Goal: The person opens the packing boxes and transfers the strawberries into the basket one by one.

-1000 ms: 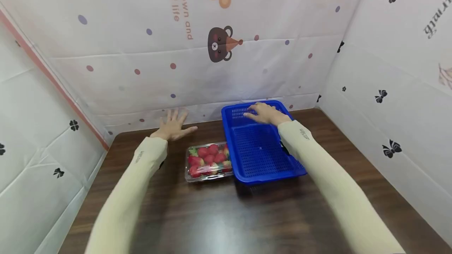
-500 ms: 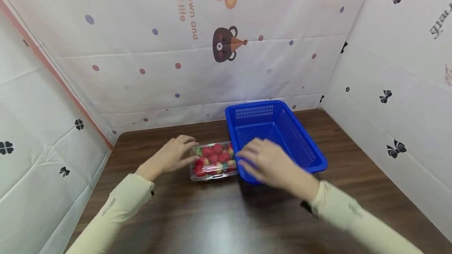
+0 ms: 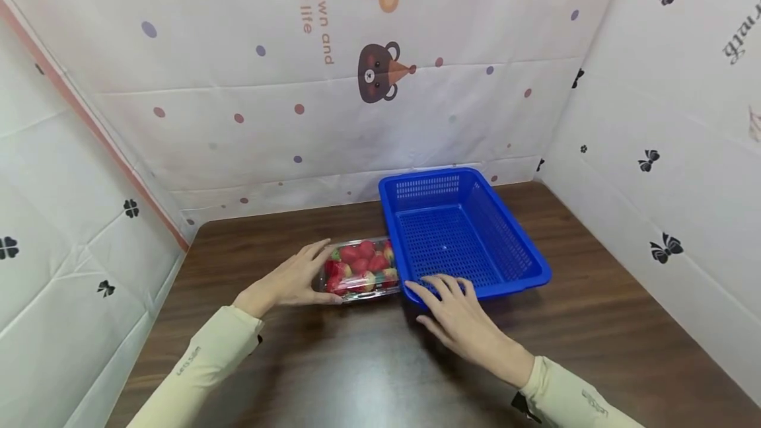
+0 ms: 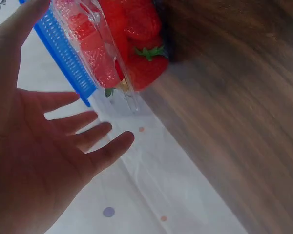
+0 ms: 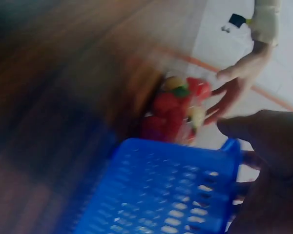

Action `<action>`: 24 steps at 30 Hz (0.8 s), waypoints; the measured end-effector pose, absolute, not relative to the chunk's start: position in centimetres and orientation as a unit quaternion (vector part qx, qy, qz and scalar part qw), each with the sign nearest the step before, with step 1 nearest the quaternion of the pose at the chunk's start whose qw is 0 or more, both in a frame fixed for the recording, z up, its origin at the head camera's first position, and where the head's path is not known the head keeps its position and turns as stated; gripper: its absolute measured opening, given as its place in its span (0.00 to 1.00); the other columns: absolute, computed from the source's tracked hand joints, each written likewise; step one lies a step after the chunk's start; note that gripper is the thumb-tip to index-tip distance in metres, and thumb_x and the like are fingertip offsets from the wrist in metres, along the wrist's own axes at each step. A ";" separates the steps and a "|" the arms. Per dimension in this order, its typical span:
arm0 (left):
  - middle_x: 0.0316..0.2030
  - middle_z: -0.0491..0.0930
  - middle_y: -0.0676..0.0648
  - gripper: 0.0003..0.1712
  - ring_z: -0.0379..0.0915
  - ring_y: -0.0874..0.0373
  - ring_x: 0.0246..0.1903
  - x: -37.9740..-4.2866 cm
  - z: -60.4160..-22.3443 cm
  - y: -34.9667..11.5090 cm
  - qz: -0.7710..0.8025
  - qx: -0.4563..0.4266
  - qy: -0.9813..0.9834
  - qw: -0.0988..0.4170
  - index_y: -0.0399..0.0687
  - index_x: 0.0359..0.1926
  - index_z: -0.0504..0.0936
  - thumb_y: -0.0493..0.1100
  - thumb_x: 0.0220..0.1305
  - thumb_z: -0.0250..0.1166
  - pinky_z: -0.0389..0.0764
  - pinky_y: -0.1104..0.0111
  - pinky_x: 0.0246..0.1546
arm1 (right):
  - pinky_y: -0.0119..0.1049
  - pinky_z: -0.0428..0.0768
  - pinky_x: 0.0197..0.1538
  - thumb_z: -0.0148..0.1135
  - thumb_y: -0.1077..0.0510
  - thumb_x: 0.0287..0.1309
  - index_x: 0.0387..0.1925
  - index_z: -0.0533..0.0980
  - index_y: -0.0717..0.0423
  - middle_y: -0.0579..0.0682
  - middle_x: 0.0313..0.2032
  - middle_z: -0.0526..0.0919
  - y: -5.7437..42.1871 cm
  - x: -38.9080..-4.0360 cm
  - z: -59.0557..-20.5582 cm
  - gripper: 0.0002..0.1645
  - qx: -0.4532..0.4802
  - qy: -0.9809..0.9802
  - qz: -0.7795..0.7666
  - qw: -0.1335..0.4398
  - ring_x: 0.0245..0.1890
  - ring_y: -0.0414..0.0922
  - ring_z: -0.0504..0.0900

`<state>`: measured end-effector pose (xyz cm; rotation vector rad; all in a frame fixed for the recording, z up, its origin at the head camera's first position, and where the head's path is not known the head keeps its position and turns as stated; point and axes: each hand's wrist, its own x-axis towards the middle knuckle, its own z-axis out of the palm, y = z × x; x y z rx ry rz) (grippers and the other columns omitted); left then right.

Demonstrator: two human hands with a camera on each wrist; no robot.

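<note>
A clear plastic box of strawberries (image 3: 359, 268) lies on the table against the left side of a blue plastic basket (image 3: 399, 243). My left hand (image 3: 291, 281) is at the box's left end, thumb near its front corner and fingers by the back corner. In the left wrist view, that hand (image 4: 53, 141) shows its palm, fingers spread and a gap between them and the box (image 4: 122, 44). My right hand (image 3: 466, 325) is at the basket's front left corner, fingertips over the rim and thumb outside. In the right wrist view, the thumb (image 5: 239, 129) sits just off the rim.
The dark wood table (image 3: 285, 362) meets a printed cloth wall (image 3: 267, 150) behind the basket. More patterned cloth (image 3: 630, 183) stands along the right side, and a white sheet (image 3: 71, 216) hangs on the left.
My right hand has come from over the basket's far part to its front rim. My left hand has moved from behind the box to its left end. The box and basket show little movement.
</note>
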<state>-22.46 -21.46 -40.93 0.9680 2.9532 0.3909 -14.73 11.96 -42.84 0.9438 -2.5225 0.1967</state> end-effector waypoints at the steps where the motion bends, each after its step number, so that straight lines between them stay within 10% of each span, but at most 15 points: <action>1: 0.69 0.55 0.38 0.61 0.54 0.42 0.67 -22.5 -41.1 -21.5 0.125 0.308 0.943 0.010 0.43 0.70 0.58 0.76 0.45 0.64 0.66 0.45 0.63 | 0.54 0.73 0.49 0.65 0.47 0.57 0.66 0.65 0.42 0.50 0.53 0.76 12.1 -15.0 -43.1 0.36 0.336 -0.915 0.072 0.212 0.54 0.51 0.72; 24: 0.67 0.59 0.38 0.55 0.56 0.41 0.66 -23.0 -40.0 -20.9 0.099 0.306 0.945 0.059 0.43 0.68 0.62 0.58 0.42 0.77 0.67 0.40 0.60 | 0.46 0.73 0.33 0.70 0.55 0.52 0.65 0.67 0.36 0.51 0.38 0.82 16.2 -19.2 -42.9 0.39 0.248 -0.945 0.009 0.212 0.36 0.53 0.78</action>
